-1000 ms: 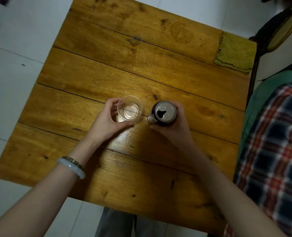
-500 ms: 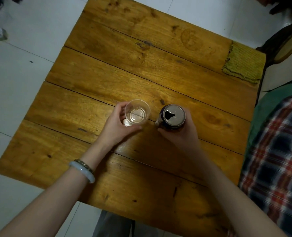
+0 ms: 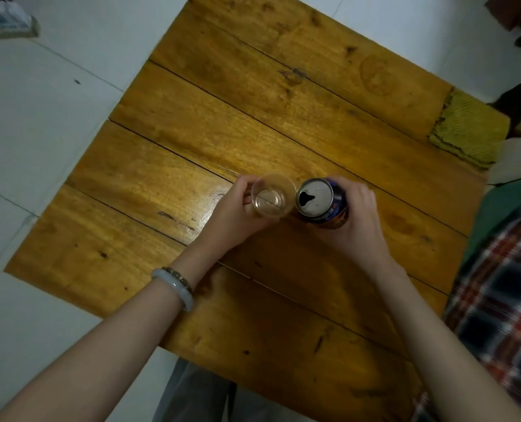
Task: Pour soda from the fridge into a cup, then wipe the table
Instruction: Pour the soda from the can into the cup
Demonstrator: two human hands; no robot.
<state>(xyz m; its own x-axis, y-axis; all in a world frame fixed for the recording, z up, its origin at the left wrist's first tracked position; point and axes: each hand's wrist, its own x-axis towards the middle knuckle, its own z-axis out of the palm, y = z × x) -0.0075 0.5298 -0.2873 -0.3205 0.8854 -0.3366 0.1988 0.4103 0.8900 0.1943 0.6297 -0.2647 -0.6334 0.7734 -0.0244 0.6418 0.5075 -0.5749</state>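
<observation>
Head view: hands grip cup [image 3: 272,200] and soda can [image 3: 319,201]

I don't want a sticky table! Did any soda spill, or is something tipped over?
Nothing stands out. The wooden table shows no puddle. The left hand holds the clear cup upright, the right hand holds the opened soda can, and the yellow cloth lies at the far corner.

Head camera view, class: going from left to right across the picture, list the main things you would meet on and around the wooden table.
Tissue pack on the floor → bracelet → left hand → clear cup → soda can → right hand → yellow cloth → plaid fabric.
</observation>
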